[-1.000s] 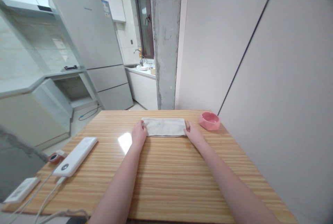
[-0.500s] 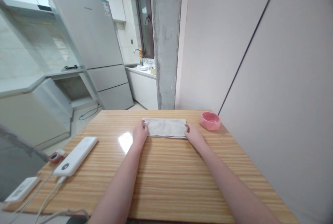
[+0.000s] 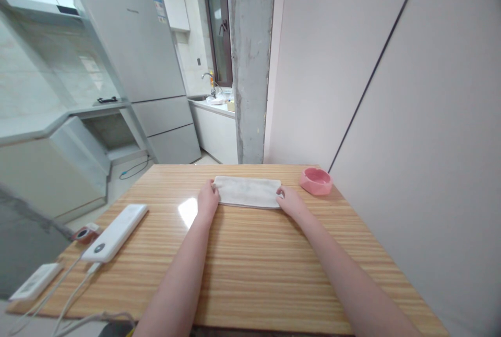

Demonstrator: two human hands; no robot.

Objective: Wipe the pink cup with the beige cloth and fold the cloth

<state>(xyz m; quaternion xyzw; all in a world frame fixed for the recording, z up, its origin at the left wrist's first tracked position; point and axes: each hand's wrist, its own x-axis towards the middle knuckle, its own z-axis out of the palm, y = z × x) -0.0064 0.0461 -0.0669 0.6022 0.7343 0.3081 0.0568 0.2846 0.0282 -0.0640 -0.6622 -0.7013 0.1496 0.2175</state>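
Two bare arms reach out over the wooden tabletop. Close by, at the left edge, lie a small white box and a long white power bank with thin white wires running from it. A little round brown thing sits just beside the power bank.

Farther on, a folded white cloth lies flat near the far edge of the tabletop. The left hand holds the left end of the cloth, its grip closed on the edge. The right hand holds the right end, with its fingers pinched on that edge too.

Near the right hand, but not touching it, sits a pink dish. Whether there is something inside it cannot be told from here.

Past the tabletop stands a grey pillar. To the left is a tall grey fridge. Far back is a sink with a tap, and a few small things sit on the counter next to it.
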